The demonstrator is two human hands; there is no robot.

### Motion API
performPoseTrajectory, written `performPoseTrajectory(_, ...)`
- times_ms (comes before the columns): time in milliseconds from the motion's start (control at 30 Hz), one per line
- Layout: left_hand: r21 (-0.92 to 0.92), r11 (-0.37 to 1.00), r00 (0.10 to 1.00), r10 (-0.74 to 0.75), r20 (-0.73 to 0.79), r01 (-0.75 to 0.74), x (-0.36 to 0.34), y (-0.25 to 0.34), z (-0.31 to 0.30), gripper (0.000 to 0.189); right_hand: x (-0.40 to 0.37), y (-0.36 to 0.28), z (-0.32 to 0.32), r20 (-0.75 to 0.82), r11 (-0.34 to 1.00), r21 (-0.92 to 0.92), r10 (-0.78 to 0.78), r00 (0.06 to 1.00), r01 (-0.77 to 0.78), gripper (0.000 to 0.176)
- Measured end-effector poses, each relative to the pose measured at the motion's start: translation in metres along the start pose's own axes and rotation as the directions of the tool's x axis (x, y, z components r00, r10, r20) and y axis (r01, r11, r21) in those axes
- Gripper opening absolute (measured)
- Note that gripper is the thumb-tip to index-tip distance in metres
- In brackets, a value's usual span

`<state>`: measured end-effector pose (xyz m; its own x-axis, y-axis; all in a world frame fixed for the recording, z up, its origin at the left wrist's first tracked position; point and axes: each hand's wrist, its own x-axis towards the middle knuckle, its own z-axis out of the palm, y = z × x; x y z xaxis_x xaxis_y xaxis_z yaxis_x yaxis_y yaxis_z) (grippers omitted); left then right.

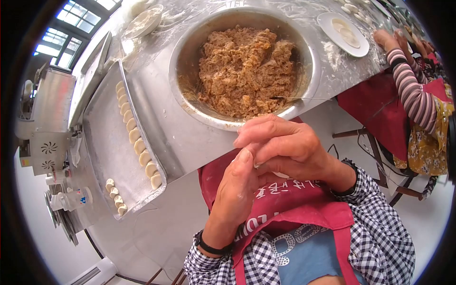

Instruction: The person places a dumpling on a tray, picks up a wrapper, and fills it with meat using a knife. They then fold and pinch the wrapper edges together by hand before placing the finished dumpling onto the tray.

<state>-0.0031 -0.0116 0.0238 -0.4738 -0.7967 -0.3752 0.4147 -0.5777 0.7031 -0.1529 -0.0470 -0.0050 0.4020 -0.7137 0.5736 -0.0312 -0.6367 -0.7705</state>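
My left hand (236,183) and my right hand (290,148) are pressed together in front of my apron, just below the near rim of a large metal bowl (176,88). The right fingers curl over the left fingertips and thumb. Whatever lies between them is hidden; only a pale speck shows at the join. Brown minced filling (247,69) fills the bowl, and a thin metal handle (308,98) sticks out over its right rim. To the left is a metal tray (107,147) with a row of dumplings (134,136) along its right side and several smaller pieces (114,192) in a near corner.
A white plate (359,46) with round dough wrappers (346,32) stands right of the bowl. Beyond it are a co-worker's hand (385,40) and striped sleeve (412,90). A floury dish (144,21) sits at the far left. Flour dusts the metal table (147,90).
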Motion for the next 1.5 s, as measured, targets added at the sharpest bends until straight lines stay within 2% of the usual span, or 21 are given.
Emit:
performPoseTrajectory(100, 0.003, 1.000, 1.000, 0.005, 0.019, -0.005, 0.000, 0.000, -0.002, 0.055, -0.001, 0.001, 0.000, 0.040, 0.999, 0.030, 0.010, 0.999, -0.011, 0.017)
performPoseTrajectory(200, 0.033, 0.999, 0.999, -0.031, 0.033, 0.030, -0.001, 0.000, -0.004, 0.055, -0.001, -0.001, 0.004, -0.044, 0.998, 0.022, 0.066, 0.997, -0.065, 0.018)
performPoseTrajectory(267, 0.036, 0.999, 0.999, -0.026, 0.039, 0.024, -0.001, 0.000, -0.004, 0.056, -0.001, 0.002, 0.003, -0.007, 0.998, 0.068, 0.011, 1.000, -0.011, 0.019)
performPoseTrajectory(500, -0.021, 1.000, 0.999, -0.009, 0.034, 0.010, -0.001, 0.000, -0.005, 0.056, 0.001, 0.000, -0.001, 0.060, 0.999, 0.032, -0.027, 0.998, 0.025, 0.021)
performPoseTrajectory(567, -0.056, 0.997, 0.998, 0.053, 0.019, -0.052, -0.003, 0.001, -0.004, 0.056, 0.000, -0.007, 0.004, -0.029, 0.982, 0.111, 0.160, 0.987, -0.156, 0.021)
performPoseTrajectory(667, -0.147, 0.988, 0.998, 0.049, 0.045, -0.042, -0.004, 0.001, -0.004, 0.056, -0.001, -0.008, 0.005, -0.044, 0.959, 0.214, 0.199, 0.979, -0.185, 0.020)
performPoseTrajectory(800, -0.160, 0.987, 0.997, 0.038, 0.063, -0.027, -0.003, -0.002, -0.007, 0.056, -0.004, -0.004, 0.003, -0.024, 0.940, 0.301, 0.174, 0.984, -0.159, 0.021)
performPoseTrajectory(867, -0.122, 0.992, 1.000, 0.023, -0.014, -0.024, -0.002, -0.002, -0.004, 0.059, 0.000, 0.001, -0.001, 0.016, 0.998, 0.041, -0.040, 0.999, 0.040, 0.019)
performPoseTrajectory(967, -0.114, 0.992, 0.999, 0.052, -0.014, -0.054, -0.001, -0.003, -0.005, 0.060, 0.001, 0.003, -0.002, 0.023, 0.997, -0.018, -0.070, 0.997, 0.070, 0.015)
performPoseTrajectory(1000, -0.113, 0.992, 0.998, 0.054, -0.013, -0.055, -0.001, -0.003, -0.006, 0.060, 0.002, -0.001, 0.000, 0.022, 0.997, -0.018, -0.072, 0.997, 0.072, 0.015)
performPoseTrajectory(1067, -0.205, 0.978, 0.997, 0.056, 0.055, -0.044, -0.001, -0.001, -0.008, 0.055, 0.001, -0.012, 0.005, -0.062, 0.969, 0.162, 0.201, 0.978, -0.189, 0.012)
performPoseTrajectory(1200, -0.231, 0.973, 0.996, 0.046, 0.074, -0.028, 0.000, 0.001, -0.008, 0.054, -0.004, -0.005, 0.006, -0.096, 0.954, 0.270, 0.164, 0.982, -0.133, 0.014)
performPoseTrajectory(1267, -0.205, 0.978, 0.998, 0.055, 0.020, -0.050, 0.001, 0.002, -0.005, 0.052, 0.001, 0.000, -0.001, -0.023, 0.998, -0.018, -0.055, 0.998, 0.054, 0.015)
performPoseTrajectory(1400, -0.237, 0.971, 0.998, 0.051, 0.034, -0.042, 0.003, 0.003, -0.007, 0.050, 0.002, -0.006, 0.005, -0.070, 0.999, -0.004, 0.041, 0.997, -0.041, 0.016)
performPoseTrajectory(1467, -0.249, 0.966, 0.998, 0.068, 0.002, -0.066, 0.002, 0.003, -0.007, 0.049, -0.001, -0.002, 0.010, -0.162, 0.983, 0.185, 0.047, 0.986, -0.016, 0.016)
performPoseTrajectory(1500, -0.250, 0.966, 0.998, 0.068, 0.001, -0.066, 0.003, 0.003, -0.006, 0.049, 0.000, -0.001, 0.008, -0.162, 0.982, 0.186, 0.047, 0.986, -0.017, 0.016)
